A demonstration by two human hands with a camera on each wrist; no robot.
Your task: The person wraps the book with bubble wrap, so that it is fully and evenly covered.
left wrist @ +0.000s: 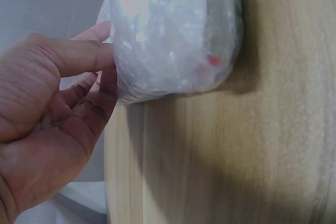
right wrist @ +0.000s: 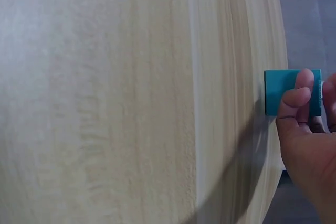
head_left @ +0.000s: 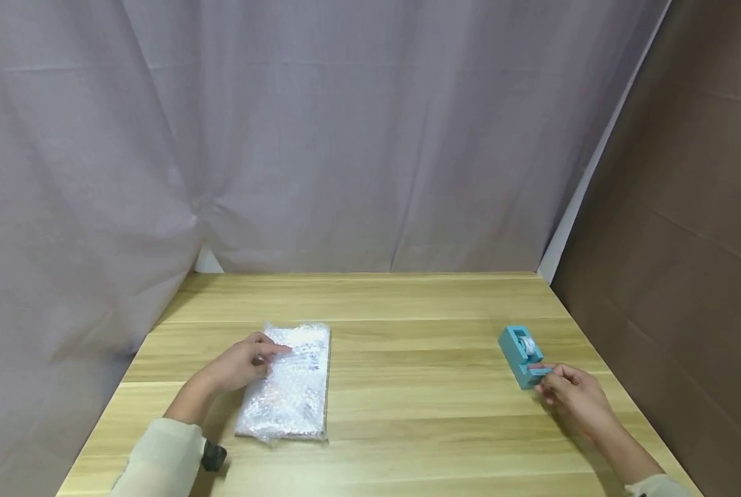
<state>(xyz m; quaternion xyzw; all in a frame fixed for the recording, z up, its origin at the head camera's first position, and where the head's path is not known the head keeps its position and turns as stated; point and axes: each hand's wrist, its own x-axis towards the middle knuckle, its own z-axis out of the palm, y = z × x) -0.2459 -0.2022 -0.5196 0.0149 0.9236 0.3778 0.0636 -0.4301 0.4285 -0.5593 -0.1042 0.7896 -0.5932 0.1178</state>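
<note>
A flat bubble-wrapped package (head_left: 292,400) lies on the left part of the table. My left hand (head_left: 242,362) rests on its upper side, the forefinger stretched over the wrap and the other fingers bent. In the left wrist view, the thumb and fingertips of that hand (left wrist: 58,93) touch the shiny wrap (left wrist: 163,35); a small red spot shows through it. On the right stands a teal tape dispenser (head_left: 514,348) with a roll of clear tape (head_left: 527,346). Thumb and forefinger of my right hand (head_left: 572,397) pinch at the tape end by its front; the fingers partly hide this spot.
The wooden table (head_left: 407,386) stretches between the package and the dispenser. A grey curtain (head_left: 345,138) hangs behind it, and a brown one (head_left: 687,276) along the right edge. A small black object (head_left: 213,455) sits at the left wrist.
</note>
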